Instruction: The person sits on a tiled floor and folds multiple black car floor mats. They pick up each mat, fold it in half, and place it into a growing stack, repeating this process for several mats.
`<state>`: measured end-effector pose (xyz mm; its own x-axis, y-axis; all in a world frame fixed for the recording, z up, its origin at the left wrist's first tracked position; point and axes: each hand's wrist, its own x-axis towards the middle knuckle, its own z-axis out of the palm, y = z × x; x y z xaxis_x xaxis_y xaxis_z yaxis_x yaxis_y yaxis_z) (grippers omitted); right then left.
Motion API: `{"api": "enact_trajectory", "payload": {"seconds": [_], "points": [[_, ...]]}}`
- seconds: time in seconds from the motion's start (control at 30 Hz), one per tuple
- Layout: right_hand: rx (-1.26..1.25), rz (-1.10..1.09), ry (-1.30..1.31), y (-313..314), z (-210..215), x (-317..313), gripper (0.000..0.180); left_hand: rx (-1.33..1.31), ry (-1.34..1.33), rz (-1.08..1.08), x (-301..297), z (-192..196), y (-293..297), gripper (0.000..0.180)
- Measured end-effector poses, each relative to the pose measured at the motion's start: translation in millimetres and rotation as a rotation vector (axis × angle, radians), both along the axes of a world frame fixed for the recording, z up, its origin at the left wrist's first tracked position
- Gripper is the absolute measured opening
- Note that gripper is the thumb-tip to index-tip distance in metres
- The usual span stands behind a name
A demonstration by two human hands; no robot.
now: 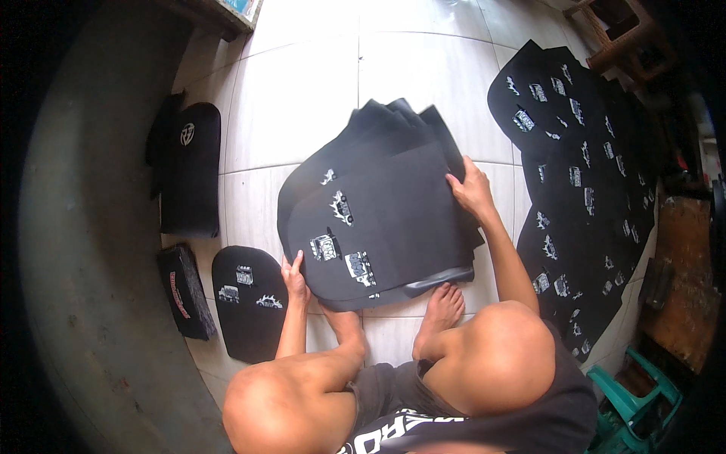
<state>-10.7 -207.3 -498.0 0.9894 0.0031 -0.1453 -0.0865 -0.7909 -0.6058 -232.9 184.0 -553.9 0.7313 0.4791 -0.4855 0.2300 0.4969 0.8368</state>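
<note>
A stack of black sheets [401, 204] with rounded outlines and white vehicle-like prints is held in front of me, above my feet. My left hand [296, 280] grips its lower left edge, thumb on top and the other fingers hidden underneath. On the opposite side, my right hand [473, 189] is closed on the right edge, its thumb over the top sheet. The far corners of several sheets are fanned out unevenly. A smaller rounded black piece [249, 318] with similar prints lies on the floor close to my left forearm.
Many printed black sheets [567, 197] lie overlapping on the right of the tiled floor [302, 91]. To the left are a black stack with a round emblem [198, 181] and a dark bundle [185, 291]. A green plastic stool [635, 393] stands lower right, a wooden one [616, 34] upper right.
</note>
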Motion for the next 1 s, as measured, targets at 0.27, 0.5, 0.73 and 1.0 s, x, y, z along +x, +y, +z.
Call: {"api": "enact_trajectory", "payload": {"seconds": [0.27, 0.5, 0.73, 1.0], "points": [[0.344, 0.001, 0.056, -33.7, -13.5, -43.8, 0.048, 0.137, 0.075, -0.106, 3.6, 16.4, -4.0, 0.045], [0.452, -0.115, 0.489, -39.5, -22.7, -15.2, 0.082, -0.023, 0.068, -0.1, 7.5, 28.4, -1.8, 0.046], [0.571, 0.127, 0.653, -43.2, -7.1, 17.6, 0.044, -0.28, 0.217, -0.343, 20.5, 35.1, 36.5, 0.044], [0.2, 0.28, 0.199, 8.3, 7.0, 5.9, 0.04, 0.262, 0.15, -0.457, 43.3, 49.2, 8.1, 0.037]]}}
